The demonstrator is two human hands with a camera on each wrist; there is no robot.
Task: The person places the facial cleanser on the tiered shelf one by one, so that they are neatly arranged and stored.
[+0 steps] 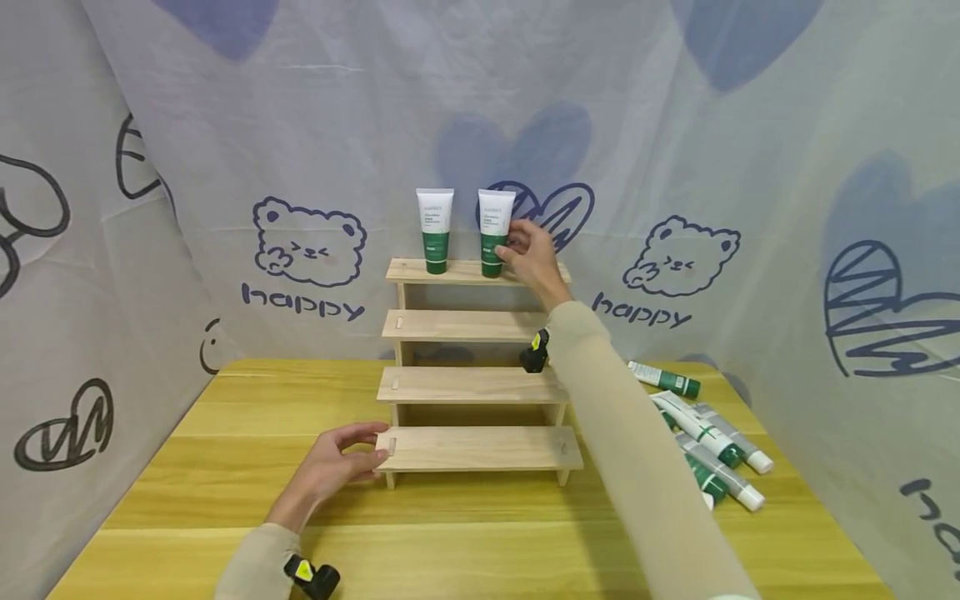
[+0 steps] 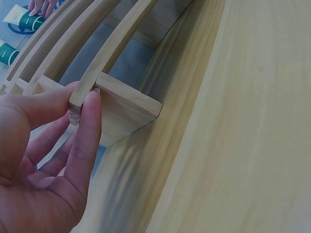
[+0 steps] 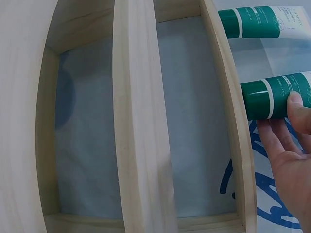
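My right hand grips a green and white squeeze tube, upright with its cap end at the top step of a wooden tiered rack. In the right wrist view the thumb lies on the green part of that tube, with fingers behind it. A matching tube stands to its left on the same step. Down at the rack's lowest step, my left hand pinches the left end of the board between thumb and index finger, as the left wrist view shows.
Several more tubes, green-white and silver-grey, lie heaped on the yellow wooden table right of the rack. A printed cloth hangs close behind the rack and along both sides. The right forearm passes in front of the rack's right end.
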